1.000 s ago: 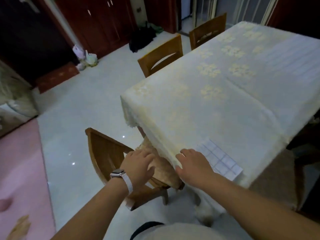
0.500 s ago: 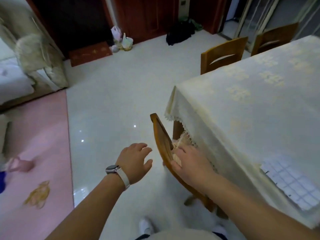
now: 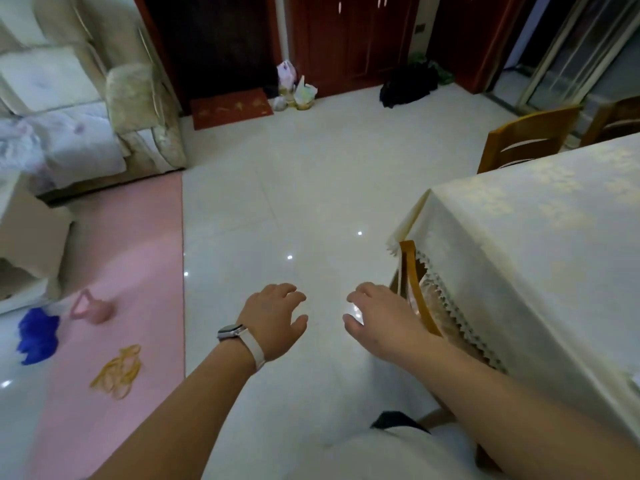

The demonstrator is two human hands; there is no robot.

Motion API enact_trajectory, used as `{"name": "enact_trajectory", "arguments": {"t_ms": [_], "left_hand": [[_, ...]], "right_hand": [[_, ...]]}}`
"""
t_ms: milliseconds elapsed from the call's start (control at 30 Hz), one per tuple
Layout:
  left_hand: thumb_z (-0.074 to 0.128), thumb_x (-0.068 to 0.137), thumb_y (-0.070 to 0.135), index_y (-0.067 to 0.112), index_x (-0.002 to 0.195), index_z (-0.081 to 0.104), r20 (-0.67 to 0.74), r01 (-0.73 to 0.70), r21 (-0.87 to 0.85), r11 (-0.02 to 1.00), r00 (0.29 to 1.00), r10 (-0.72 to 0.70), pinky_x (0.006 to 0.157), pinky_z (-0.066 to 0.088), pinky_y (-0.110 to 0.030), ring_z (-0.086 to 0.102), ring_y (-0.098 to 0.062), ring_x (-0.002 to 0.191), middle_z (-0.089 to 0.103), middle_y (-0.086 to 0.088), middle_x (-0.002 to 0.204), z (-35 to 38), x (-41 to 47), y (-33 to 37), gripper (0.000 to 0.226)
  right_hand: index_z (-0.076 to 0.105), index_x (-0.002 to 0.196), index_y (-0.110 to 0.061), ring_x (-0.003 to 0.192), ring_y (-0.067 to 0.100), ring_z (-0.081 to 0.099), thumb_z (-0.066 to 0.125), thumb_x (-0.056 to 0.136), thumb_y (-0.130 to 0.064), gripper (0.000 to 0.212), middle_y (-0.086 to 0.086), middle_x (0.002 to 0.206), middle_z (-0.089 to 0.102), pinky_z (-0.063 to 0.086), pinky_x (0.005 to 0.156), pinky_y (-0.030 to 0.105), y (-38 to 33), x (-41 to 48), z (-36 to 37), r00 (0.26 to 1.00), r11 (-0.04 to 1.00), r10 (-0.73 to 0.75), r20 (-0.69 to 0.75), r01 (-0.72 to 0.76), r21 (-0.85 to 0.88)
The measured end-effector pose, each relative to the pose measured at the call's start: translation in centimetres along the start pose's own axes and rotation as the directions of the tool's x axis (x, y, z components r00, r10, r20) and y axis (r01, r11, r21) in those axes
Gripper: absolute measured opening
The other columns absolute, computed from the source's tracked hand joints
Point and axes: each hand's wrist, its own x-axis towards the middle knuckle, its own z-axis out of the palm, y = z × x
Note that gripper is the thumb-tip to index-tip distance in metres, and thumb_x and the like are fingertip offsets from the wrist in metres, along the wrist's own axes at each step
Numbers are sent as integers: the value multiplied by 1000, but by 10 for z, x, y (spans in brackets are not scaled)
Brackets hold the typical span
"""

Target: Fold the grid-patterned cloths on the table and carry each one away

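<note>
White strap and a watch (image 3: pixel 231 332) on your wrist, and that left hand (image 3: pixel 273 320) hangs over the floor tiles at lower centre of the frame, fingers loosely curled, nothing in it. Your right hand (image 3: pixel 381 322) is just beside it, same deal: relaxed and empty. Its outer edge sits in front of the wooden chair (image 3: pixel 414 271) tucked under the table (image 3: pixel 467 306). Can't tell if it's actually touching the chair back.

Thing is, I can't make out a grid-patterned cloth for sure. A pale sliver (image 3: pixel 636 382) at the far right edge, low down, might be one, but too little shows to call it. The table under its cream tablecloth (image 3: pixel 519 237) fills the right side, its near edge running from lower right up to the corner at mid-right. So whatever's left to fold is probably off to your right. Your right hand's the nearer one, so I'd guess you turn that way and lead with it.

No readable writing anywhere, watch face included.
</note>
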Motion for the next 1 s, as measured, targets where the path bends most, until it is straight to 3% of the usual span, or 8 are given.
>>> {"name": "enact_trajectory", "arguments": {"t_ms": [400,733,1000], "left_hand": [[45,92,48,29,135,49,35,107,-41,993,994,-106,102,39,-35,40,-17,130,44,5,144,-2,46,-75,47],[44,93,49,31,135,48,72,113,-13,993,991,-112,105,36,-34,37,-14,132,42,7,145,-46,203,-127,46],[47,93,47,28,132,52,-34,13,-36,999,999,-14,104,38,-34,41,-16,129,46,6,142,-102,338,-133,44]], "right_hand": [[49,137,-22,124,20,45,43,97,-44,46,-2,141,46,42,100,38,-22,113,-2,996,998,-65,63,64,7],[51,134,-22,123,21,45,45,95,-41,43,-3,139,47,41,97,36,9,273,-38,998,997,-44,55,40,67],[52,133,-22,122,23,46,46,95,-40,43,-2,137,49,42,97,36,53,372,-110,999,998,23,-39,-21,51]]}}
